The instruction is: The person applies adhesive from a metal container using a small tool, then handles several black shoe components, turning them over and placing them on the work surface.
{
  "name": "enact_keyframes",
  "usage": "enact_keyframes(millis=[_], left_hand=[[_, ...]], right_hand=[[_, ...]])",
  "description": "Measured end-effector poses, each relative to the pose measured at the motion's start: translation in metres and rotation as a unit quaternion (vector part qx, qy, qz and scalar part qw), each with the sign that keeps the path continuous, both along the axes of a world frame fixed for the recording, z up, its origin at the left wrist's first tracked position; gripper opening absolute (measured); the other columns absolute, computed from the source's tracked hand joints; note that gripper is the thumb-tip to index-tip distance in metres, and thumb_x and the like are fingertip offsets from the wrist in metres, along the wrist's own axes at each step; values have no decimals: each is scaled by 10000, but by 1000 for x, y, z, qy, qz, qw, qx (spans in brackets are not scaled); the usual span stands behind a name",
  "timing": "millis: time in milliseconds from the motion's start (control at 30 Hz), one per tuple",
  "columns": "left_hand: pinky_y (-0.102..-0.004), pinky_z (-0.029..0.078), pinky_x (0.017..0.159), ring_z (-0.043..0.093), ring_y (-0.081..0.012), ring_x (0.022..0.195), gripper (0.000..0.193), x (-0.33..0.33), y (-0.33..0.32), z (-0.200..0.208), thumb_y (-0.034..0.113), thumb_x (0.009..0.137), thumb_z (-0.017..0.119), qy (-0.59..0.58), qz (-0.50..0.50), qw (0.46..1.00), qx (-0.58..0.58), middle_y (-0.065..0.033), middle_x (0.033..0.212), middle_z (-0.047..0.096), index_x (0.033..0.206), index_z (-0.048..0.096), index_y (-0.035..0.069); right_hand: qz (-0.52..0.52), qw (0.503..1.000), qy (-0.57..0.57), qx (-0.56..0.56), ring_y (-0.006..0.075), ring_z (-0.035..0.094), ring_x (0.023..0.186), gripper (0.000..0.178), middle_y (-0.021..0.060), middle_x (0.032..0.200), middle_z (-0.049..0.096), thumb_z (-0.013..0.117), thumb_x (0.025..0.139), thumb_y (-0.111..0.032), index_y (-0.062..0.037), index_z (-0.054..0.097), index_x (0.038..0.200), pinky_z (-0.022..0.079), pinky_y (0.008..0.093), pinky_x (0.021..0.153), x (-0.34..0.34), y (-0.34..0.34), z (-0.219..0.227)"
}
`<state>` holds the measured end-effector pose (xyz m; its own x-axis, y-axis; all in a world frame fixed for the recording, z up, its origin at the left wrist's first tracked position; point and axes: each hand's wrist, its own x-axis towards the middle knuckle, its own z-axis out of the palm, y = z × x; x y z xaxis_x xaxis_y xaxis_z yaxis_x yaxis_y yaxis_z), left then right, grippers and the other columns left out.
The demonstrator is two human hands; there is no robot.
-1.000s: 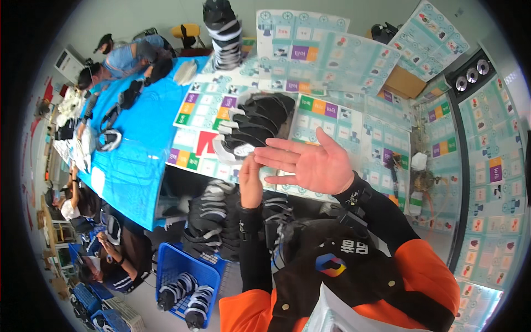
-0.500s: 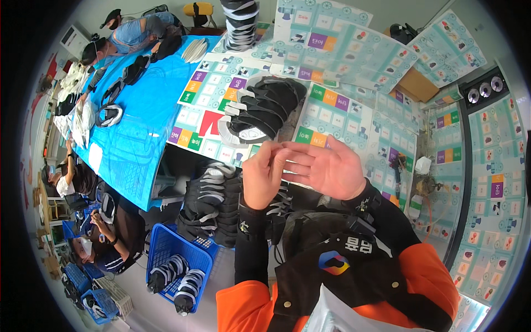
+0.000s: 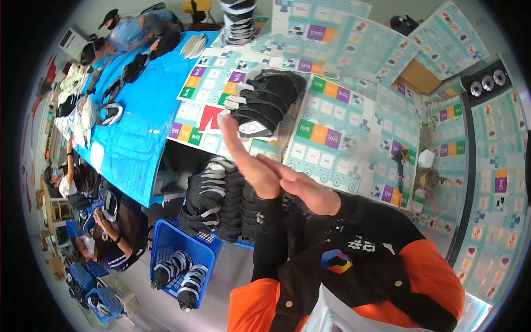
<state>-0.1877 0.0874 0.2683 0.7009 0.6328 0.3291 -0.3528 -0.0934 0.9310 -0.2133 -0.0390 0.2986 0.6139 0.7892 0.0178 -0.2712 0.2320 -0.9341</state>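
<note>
My left hand (image 3: 250, 169) is raised, fingers stretched out together toward the near edge of the worktable. My right hand (image 3: 311, 192) lies across it, its extended fingers touching the base of the left hand. I see nothing held in either one, though the surfaces where they meet are hidden. Just beyond the left fingertips lies a row of overlapping black pieces (image 3: 271, 99) that look like shoe uppers, with pale tabs at their left side. The left fingertips overlap the near-left end of the row in view.
Printed sheets (image 3: 332, 119) cover the worktable. A tall stack of black and grey pieces (image 3: 239, 22) stands behind; more black stacks (image 3: 213, 199) sit below the near edge. A blue basket (image 3: 207, 260) holds two bundles. People work around the blue-covered table (image 3: 138, 155) at left.
My left fingers, bent before, now stretch out. My right hand has turned from a spread palm to lying across the left, and both hands have come lower and closer together.
</note>
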Motion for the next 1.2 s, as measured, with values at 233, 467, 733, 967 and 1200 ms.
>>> enact_keyframes(millis=[233,467,733,967,1200], left_hand=[[-514,119,1237,186,-333,1532,807,4,36,-52,641,1040,112,-15,-116,951,-286,-166,1665,185,1601,185,65],[-548,137,1241,171,-347,1534,850,9,18,-47,674,1006,267,-11,-166,902,-398,-178,1653,197,1605,173,77],[-558,108,1244,88,-360,1552,796,12,-17,-69,571,1024,260,-120,-413,761,-485,-180,1675,118,1607,123,46],[-564,80,1263,73,-375,1548,841,30,-38,-70,563,1008,323,0,-345,787,-512,-218,1666,88,1598,75,17],[-516,55,1270,57,-340,1558,843,28,-19,-87,600,999,271,20,-363,764,-533,-187,1676,98,1593,149,13]], right_hand=[[-16,955,-275,-109,278,160,1546,687,178,1663,198,458,1070,-315,-21,142,1604,91,509,1230,6,-4,-29],[-47,917,-359,-169,353,245,1515,763,226,1622,262,480,1042,-401,-38,116,1606,45,628,1203,-2,-17,-58],[-202,825,-498,-175,395,340,1448,743,273,1517,387,543,996,-396,46,272,1528,95,616,1194,10,-17,-58],[-159,885,-396,-186,337,471,1385,709,219,1431,541,552,980,-421,3,356,1513,140,584,1191,8,-60,-70],[-158,854,-439,-231,322,434,1402,589,162,1480,504,455,1030,-389,-25,412,1491,193,582,1162,18,-43,-72]])
